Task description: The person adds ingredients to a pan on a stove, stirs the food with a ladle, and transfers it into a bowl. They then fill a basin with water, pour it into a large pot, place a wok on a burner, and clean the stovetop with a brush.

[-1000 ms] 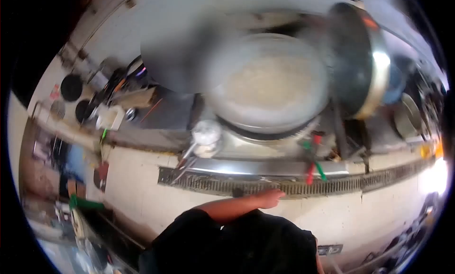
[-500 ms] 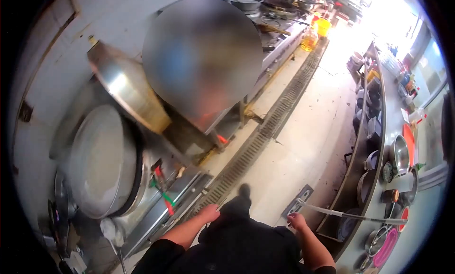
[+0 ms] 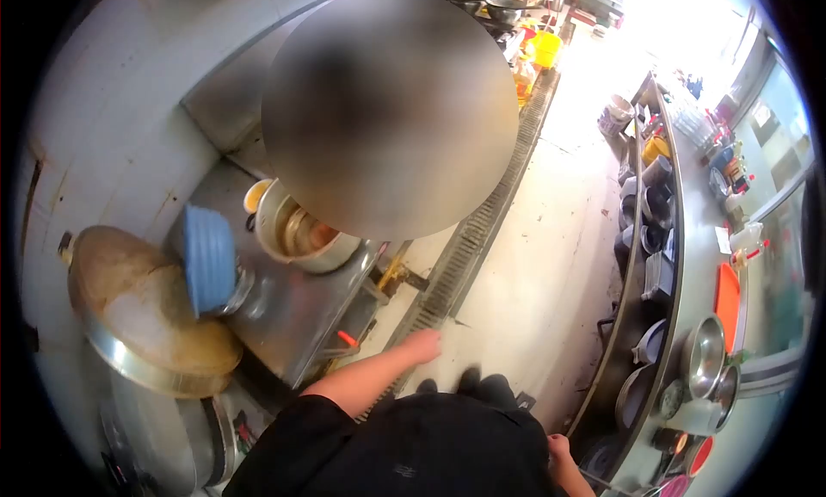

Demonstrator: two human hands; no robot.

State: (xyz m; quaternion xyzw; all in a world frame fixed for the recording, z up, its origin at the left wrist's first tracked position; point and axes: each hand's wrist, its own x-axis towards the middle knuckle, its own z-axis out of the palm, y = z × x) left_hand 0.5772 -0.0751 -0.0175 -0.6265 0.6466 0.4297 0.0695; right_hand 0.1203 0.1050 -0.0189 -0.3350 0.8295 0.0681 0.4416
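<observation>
Floor grate [image 3: 469,243] slanting past the steel counter [image 3: 275,325], beside the left hand [image 3: 423,345].
Blue basins [image 3: 209,260] and a pot [image 3: 340,254] stand on the counter; the left hand's fingers look loosely curled, too blurred to tell whether shut; the right hand [image 3: 559,446], partly hidden, is near the shelving [image 3: 600,394], its grip unclear.
</observation>
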